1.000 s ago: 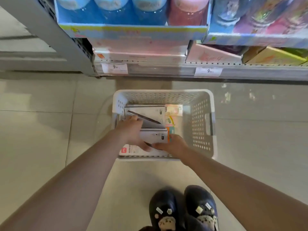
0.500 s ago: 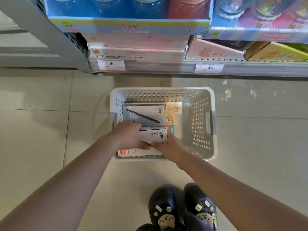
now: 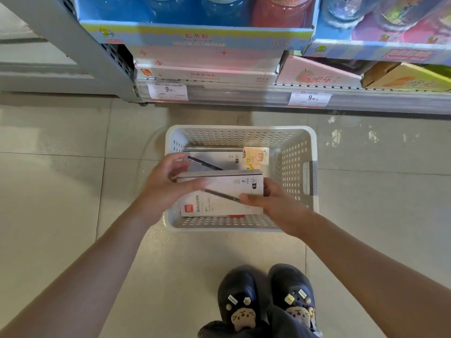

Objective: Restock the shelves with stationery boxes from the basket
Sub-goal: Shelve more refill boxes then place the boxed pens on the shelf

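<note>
A white perforated basket (image 3: 300, 152) stands on the floor below the shelf (image 3: 244, 96). Both hands hold a grey-white pen box (image 3: 231, 185) lifted above the basket. My left hand (image 3: 166, 186) grips its left end, thumb on top. My right hand (image 3: 273, 203) grips its right front corner. Under it lies another white box with a red logo (image 3: 202, 208). A second grey pen box (image 3: 219, 158) and a small colourful box (image 3: 256, 156) lie at the basket's far side.
The bottom shelf holds pink flat boxes (image 3: 205, 69), a pink fruit-print box (image 3: 317, 74) and a yellow box (image 3: 405, 79), with price tags (image 3: 168, 91) on its rail. Blue display trays of jars (image 3: 195, 18) sit above. My black shoes (image 3: 266, 298) stand behind the basket.
The grey pen box has risen out of the basket, gripped by both hands. My left hand has shifted from on top of the boxes to its left end.
</note>
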Demonstrator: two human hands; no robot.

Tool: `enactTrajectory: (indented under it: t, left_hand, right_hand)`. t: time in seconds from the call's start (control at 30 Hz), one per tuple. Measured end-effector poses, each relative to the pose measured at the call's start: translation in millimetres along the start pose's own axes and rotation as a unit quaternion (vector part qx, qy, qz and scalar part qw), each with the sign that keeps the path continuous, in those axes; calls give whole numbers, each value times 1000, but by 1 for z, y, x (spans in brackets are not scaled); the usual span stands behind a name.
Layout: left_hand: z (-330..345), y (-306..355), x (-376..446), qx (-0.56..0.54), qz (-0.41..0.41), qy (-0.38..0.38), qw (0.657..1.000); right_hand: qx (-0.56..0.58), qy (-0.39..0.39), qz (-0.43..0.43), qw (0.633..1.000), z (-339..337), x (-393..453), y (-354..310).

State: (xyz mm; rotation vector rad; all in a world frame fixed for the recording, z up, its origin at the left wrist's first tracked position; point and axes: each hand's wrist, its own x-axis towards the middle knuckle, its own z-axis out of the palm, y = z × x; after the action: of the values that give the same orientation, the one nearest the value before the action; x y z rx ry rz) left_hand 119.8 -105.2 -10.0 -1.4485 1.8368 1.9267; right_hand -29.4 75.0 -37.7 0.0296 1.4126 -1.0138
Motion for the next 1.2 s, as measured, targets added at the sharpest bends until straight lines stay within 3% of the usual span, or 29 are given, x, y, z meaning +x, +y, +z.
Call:
enactTrajectory:
  t: [0.07, 0.17, 0.4, 0.47, 0.53, 0.6, 0.67, 0.93, 1.03, 1.2]
  left_hand:
    - [-1, -7, -6, -109, -30, -47, 992]
    - [4, -14, -15, -134, -50, -110, 984]
    - [-4, -19, -22, -255, -29, -41, 966]
    - [-11, -22, -29, -254, -18, -46, 966]
    - [-15, -24, -35, -231, -16, -60, 971]
    - [-16, -28, -39, -206, -20, -73, 976]
    - [-17, -31, -39, -188, -20, -69, 980]
    - [-20, -32, -36, -189, -10, -22, 982]
    - [-18, -32, -36, -202, -4, -1, 979]
    - [-17, -41, -34, -211, -2, 29, 977]
  right_hand:
    - [67, -32, 4, 997, -6, -1, -2]
    - [116, -75, 2, 990, -8, 1, -9]
    - [62, -153, 58, 985, -9, 9, -34]
    - [45, -91, 48, 994, -11, 21, -40]
    - [-82, 47, -12, 995, -6, 39, -42]
    - [-334, 142, -82, 928, -2, 59, -43]
    - [-514, 124, -87, 844, 4, 78, -43]
    - [-648, 105, -36, 753, 16, 111, -46]
    - [-642, 111, -29, 758, 17, 110, -49]
    - [-548, 89, -27, 831, 18, 109, -51]
